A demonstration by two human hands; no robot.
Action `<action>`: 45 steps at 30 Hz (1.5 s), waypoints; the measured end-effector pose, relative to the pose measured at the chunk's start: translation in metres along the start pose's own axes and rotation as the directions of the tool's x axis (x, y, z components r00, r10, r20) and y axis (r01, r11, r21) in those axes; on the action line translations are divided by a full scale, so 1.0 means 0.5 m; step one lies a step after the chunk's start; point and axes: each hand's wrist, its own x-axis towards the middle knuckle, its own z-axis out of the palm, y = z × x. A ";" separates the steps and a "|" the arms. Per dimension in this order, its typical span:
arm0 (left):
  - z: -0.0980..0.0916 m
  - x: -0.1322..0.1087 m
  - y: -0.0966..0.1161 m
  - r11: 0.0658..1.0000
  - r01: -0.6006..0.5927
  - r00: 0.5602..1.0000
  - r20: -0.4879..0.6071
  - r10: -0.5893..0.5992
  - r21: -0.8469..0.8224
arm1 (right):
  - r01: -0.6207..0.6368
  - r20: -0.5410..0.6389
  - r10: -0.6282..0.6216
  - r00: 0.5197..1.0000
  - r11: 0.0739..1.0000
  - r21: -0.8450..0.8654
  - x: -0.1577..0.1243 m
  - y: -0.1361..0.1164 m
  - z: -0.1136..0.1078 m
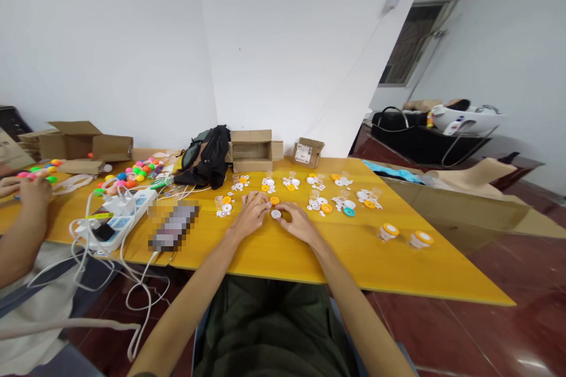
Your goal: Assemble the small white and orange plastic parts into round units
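Yellow bench (pixel 349 256), head view: white disc (pixel 276 214) at curled right grip (pixel 297 224); patterned piece (pixel 269 205) at left grip's (pixel 251 215) fingertips; firm hold unclear on both. Orange ring (pixel 275 201) just beyond, between grips. Step appears small-part handling; next move calls for delicate fingertip pinch.

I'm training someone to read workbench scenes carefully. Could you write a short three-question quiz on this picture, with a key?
1. What two colours show on the lid of the rightmost jar?
2. Which is nearest the right hand: A) black bag, B) white disc, C) power strip?
3. True or false: the teal lid lies to the right of the right hand.

Key: 1. Orange and white. 2. B. 3. True.
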 end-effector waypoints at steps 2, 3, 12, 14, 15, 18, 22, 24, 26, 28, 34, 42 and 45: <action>0.002 0.002 0.004 1.000 0.011 1.000 -0.025 -0.012 -0.024 | 0.003 0.000 -0.003 1.000 1.000 -0.012 -0.001 0.000 0.002; 0.003 0.003 0.005 0.999 0.019 0.999 -0.030 -0.020 -0.033 | 0.002 -0.001 -0.002 1.000 1.000 -0.016 -0.001 0.000 0.003; 0.008 0.015 0.014 0.993 0.093 0.996 0.024 -0.091 -0.071 | -0.015 0.027 0.013 1.000 0.997 0.081 0.004 -0.005 0.001; 0.009 0.016 0.015 0.993 0.094 0.995 0.029 -0.092 -0.075 | -0.018 0.034 0.015 0.999 0.994 0.109 0.005 -0.007 0.001; 0.010 0.017 0.015 0.993 0.093 0.995 0.030 -0.091 -0.075 | -0.022 0.033 0.018 0.999 0.992 0.121 0.006 -0.007 0.002; 0.014 0.018 0.017 0.994 0.081 0.996 0.034 -0.079 -0.072 | -0.044 0.027 0.040 0.999 0.987 0.153 0.007 -0.007 0.005; 0.015 0.019 0.023 0.997 0.060 0.997 0.046 -0.058 -0.057 | -0.049 0.010 0.048 0.999 0.982 0.183 0.008 -0.003 0.010; 0.014 0.020 0.025 0.997 0.051 0.997 0.060 -0.048 -0.054 | -0.033 0.010 0.031 0.999 0.979 0.204 0.008 -0.001 0.011; 0.013 0.021 0.028 0.998 0.040 0.997 0.073 -0.036 -0.055 | -0.025 0.015 0.023 1.000 0.975 0.220 0.009 0.002 0.012; 0.011 0.021 0.029 0.998 0.032 0.996 0.083 -0.027 -0.054 | -0.029 0.018 0.026 1.000 0.973 0.230 0.009 0.003 0.012; 0.009 0.019 0.030 0.998 0.025 0.995 0.100 -0.019 -0.058 | -0.040 0.023 0.035 0.999 0.970 0.238 0.010 -0.002 0.008; 0.013 0.019 0.026 0.996 0.039 0.996 0.088 -0.032 -0.078 | -0.044 0.020 0.040 0.999 0.967 0.252 0.010 -0.006 0.008; 0.012 0.020 0.026 0.996 0.049 0.995 0.088 -0.042 -0.078 | -0.040 0.018 0.037 0.999 0.968 0.246 0.010 -0.005 0.010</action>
